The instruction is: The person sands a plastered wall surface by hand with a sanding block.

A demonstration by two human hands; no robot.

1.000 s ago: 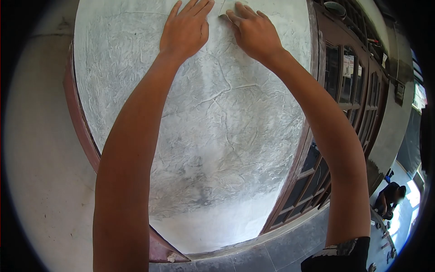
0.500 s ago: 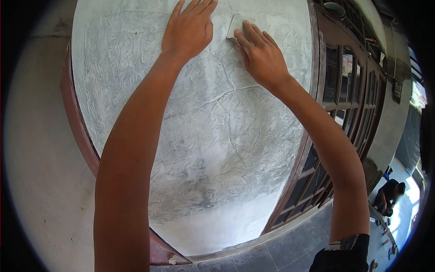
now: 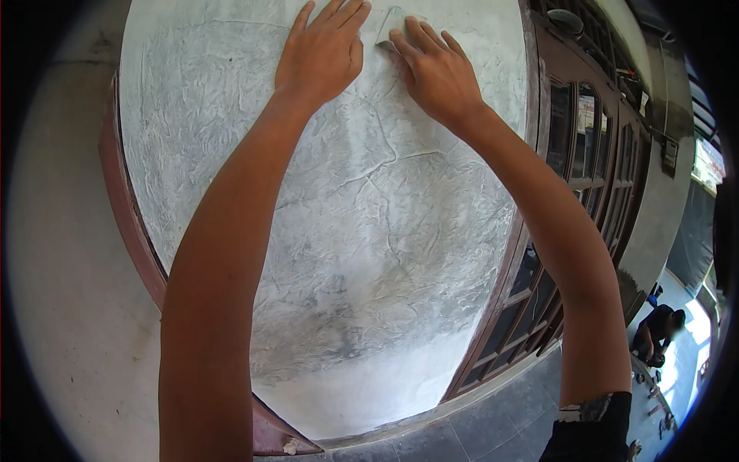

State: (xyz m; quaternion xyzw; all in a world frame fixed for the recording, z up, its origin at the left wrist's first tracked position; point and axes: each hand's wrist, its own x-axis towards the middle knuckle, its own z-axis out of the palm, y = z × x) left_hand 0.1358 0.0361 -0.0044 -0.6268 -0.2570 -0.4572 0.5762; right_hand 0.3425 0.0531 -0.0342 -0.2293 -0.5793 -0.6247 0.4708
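A rough grey-white plastered wall with raised cracks fills the middle of the view. My left hand lies flat against its upper part, fingers stretched out, with nothing in it. To the right of it, my right hand presses a thin, pale sheet that looks like sandpaper against the wall. The fingers lie over the sheet's right side. One lower corner of it shows dark, and the thumb is partly hidden.
Brown wooden doors with glass panes stand at the right. A red-brown frame edge runs along the left. Grey floor tiles lie below. Far right, a person in dark clothes crouches near several small items.
My right hand has slid up and slightly left along the wall with the sandpaper. My left hand stays in nearly the same place.
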